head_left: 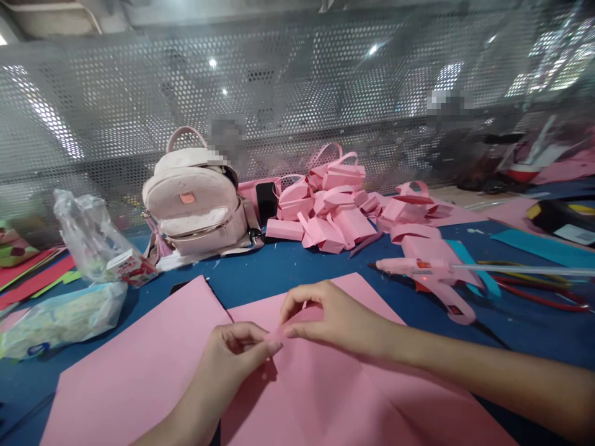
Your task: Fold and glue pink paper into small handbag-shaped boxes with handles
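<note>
My left hand [237, 356] is closed, with thumb and forefinger pinching a piece of pink paper [307, 314]. From the other side, my right hand [332, 319] also pinches this paper, its fingertips close to those of the left. Whether the piece is separate or part of the sheet below is hard to tell. Beneath both hands lies a large pink sheet [302, 402] with crease-like lines. Another pink sheet [134, 365] lies to the left, partly behind my left forearm.
Beyond my right arm lies a pink glue gun [434, 272] with a glue stick. Folded pink paper pieces [330, 217] are heaped behind, beside a pale backpack [198, 198]. Plastic bags [88, 235] and a small carton [132, 266] stand left on the blue table [260, 275].
</note>
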A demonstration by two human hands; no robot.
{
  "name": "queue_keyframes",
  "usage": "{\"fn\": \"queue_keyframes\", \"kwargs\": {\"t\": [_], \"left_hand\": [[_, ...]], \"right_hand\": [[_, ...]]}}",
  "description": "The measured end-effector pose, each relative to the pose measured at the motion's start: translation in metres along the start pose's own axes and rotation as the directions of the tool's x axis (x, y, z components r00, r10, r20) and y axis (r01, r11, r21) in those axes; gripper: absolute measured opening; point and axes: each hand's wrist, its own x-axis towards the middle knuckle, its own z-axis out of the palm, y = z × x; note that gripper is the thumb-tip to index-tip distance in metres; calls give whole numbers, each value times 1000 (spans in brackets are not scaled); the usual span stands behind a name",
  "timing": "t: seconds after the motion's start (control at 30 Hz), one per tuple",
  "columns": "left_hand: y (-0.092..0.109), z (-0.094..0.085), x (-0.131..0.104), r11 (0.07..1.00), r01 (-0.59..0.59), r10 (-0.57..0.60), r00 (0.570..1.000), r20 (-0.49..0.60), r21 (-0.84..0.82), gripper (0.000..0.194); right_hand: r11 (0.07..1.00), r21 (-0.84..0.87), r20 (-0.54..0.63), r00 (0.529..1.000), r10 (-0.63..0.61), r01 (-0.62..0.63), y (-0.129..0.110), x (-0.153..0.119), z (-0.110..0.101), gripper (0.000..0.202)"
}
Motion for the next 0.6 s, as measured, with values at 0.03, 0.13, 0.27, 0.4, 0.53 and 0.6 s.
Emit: {"fn": "queue_keyframes", "kwargs": {"t": [0.03,0.13,0.27,0.4,0.53,0.6], "left_hand": [[1,0,0,1000,4,-4,1000,1,-2,38],[1,0,0,1000,24,-24,1000,18,3,37],[-1,-1,-1,999,18,-19,999,33,31,38],[-1,-2,-3,998,14,-15,1000,23,62,37],[-1,0,-3,998,9,-11,1000,27,67,36],[1,1,-4,998,2,-3,1000,12,65,35]], "right_hand": [[1000,5,-4,1000,12,-12,0,0,0,6],[999,7,-27,998,49,-49,1,1,1,11],[997,5,-34,997,75,-74,4,1,2,15],[995,5,-37,995,97,-97,3,1,2,15],[997,2,-25,997,75,-75,3,1,2,12],[998,2,-35,998,56,-56,5,2,1,12]]}}
